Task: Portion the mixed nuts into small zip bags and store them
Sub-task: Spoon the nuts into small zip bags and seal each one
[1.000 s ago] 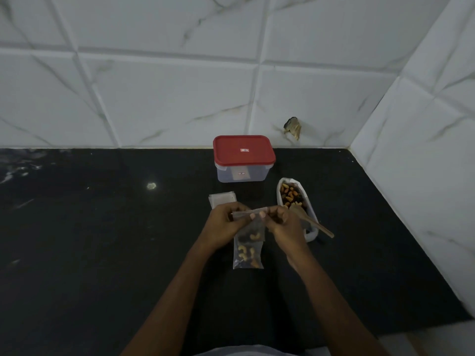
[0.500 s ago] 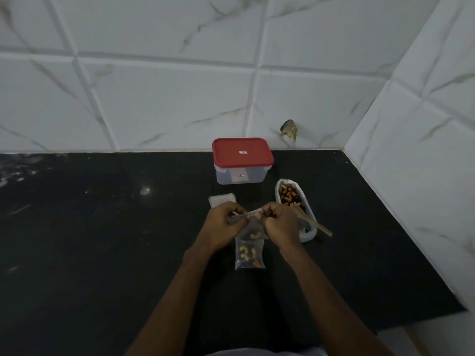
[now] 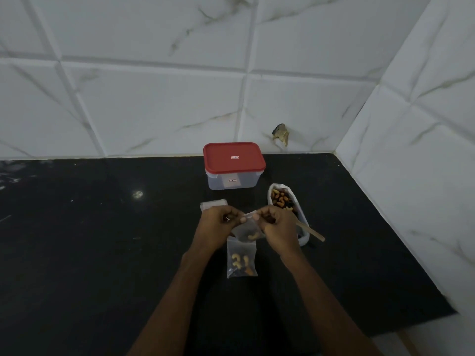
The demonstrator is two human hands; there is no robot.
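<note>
Two hands at work. Left hand [image 3: 217, 228] and right hand [image 3: 281, 231] each pinch the top strip of one held zip bag [image 3: 250, 231], fingers curled tight, with one cashew visible inside. One filled zip bag [image 3: 241, 263] lies flat on the black counter [image 3: 102, 253] just below. One stack of empty bags [image 3: 213, 202] sits behind the left hand. One open nut pack [image 3: 282, 201] with one wooden spoon [image 3: 312, 232] is to the right. One red-lidded container [image 3: 234, 160] stands by the wall.
</note>
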